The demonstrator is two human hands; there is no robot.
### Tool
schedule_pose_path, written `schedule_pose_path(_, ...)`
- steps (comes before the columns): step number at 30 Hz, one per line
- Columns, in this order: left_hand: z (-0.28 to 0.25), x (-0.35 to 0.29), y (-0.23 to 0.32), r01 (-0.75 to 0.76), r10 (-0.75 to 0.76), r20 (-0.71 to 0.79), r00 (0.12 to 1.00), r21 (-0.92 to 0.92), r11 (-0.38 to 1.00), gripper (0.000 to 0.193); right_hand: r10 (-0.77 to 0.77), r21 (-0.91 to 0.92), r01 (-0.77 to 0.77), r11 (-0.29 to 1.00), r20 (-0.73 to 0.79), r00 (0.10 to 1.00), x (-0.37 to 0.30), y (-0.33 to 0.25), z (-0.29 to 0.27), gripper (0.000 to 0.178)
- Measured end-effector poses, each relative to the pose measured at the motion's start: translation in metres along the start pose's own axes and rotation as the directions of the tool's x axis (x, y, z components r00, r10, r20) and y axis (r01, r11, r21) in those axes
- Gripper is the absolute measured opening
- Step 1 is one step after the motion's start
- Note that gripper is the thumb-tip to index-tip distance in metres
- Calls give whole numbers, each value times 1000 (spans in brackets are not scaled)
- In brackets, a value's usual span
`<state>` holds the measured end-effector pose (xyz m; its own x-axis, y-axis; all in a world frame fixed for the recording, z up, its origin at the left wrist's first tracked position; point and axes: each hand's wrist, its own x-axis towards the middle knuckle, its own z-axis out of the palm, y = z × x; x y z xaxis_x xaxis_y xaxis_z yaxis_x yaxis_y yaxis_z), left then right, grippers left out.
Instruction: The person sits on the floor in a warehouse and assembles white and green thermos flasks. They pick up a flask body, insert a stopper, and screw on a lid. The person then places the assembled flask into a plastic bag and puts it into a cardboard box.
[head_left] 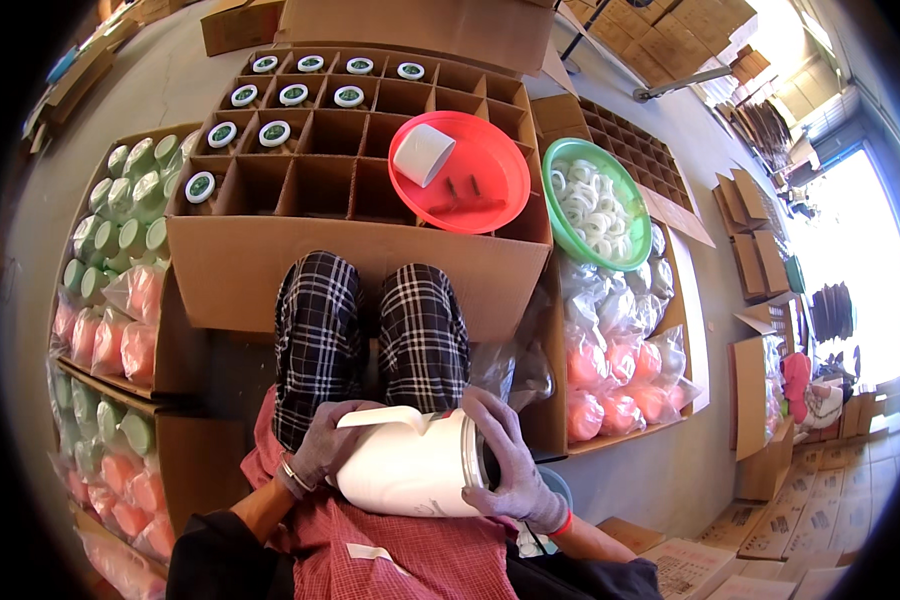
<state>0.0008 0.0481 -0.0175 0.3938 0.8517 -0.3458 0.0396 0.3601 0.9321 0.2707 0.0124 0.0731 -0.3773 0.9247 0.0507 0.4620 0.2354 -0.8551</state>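
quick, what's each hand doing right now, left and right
Left hand: closed around the base end of the white jug, holding it on the lap.
Right hand: gloved, closed over the jug's mouth end.

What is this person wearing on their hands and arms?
Both hands wear thin, pale greyish gloves: the left hand has a metal bangle at the wrist, and the right hand glove ends in a red cuff. Dark sleeves cover the upper forearms near the lower edge, pushed back from the wrists.
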Motion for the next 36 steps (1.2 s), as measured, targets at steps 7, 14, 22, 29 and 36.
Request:
schedule_pose_path(7,-12,28,12,205,-139,337,931,-167,964,30,-376,-70,386,920,125,918,27,0,-15,97)
schedule_pose_path(14,13,18,87,-709,746,107,657,424,563,29,405,674,-251,694,-78,911,19,35,-20,66)
schedule_pose_path(22,5,11,122,-606,652,68,755,449,656,30,251,610,-52,791,-245,937,57,-11,-20,68)
schedule_pose_path(29,0,31,112,-96,96,-7,995,-15,995,16,-282,-237,202,950,-381,881,61,19,-28,51)
schedule_pose_path(36,16,32,140,-676,713,152,684,497,543,26,460,702,-136,700,-296,837,66,38,-33,44)
